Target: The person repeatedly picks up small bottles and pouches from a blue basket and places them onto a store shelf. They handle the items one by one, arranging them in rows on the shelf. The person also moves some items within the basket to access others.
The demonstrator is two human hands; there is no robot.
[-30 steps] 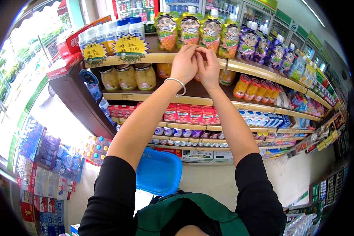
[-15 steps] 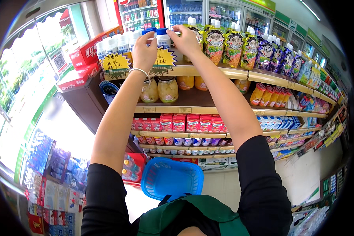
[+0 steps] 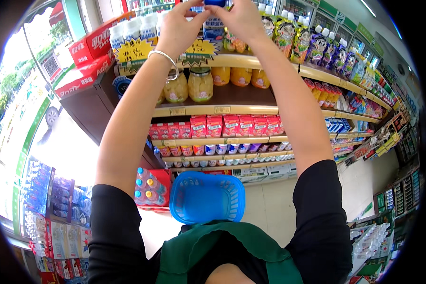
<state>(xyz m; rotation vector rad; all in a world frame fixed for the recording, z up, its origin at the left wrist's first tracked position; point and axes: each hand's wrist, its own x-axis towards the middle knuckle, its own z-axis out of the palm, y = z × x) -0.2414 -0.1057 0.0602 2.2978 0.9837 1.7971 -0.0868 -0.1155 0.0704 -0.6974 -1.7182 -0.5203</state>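
Note:
At the top of the head view, both my hands reach over the top shelf. Blue shows between the curled thumb and finger of my left hand (image 3: 179, 29), at a blue-capped bottle largely hidden by that hand. My right hand (image 3: 244, 22) has its thumb and fingers at the cap of a bottle with a blue label (image 3: 214, 29), which stands upright beside it. The two thumbs nearly meet in front of the bottles. White-capped bottles (image 3: 148, 29) stand left of my left hand, behind a yellow starburst price card (image 3: 136, 51). Cartoon-faced drink pouches (image 3: 285, 35) stand to the right.
Jars of fruit (image 3: 200, 85) fill the shelf below, with pink drink cartons (image 3: 229, 127) under them. A blue shopping basket (image 3: 207, 196) is below the shelves, near my body. Red boxes (image 3: 92, 47) are stacked on the shelf's left end. Bottles in a red crate (image 3: 149, 187) stand beside the basket.
The view has shifted so the shelf and hands sit higher in it. My hands have come closer together, and the blue-labelled bottle now shows between them.

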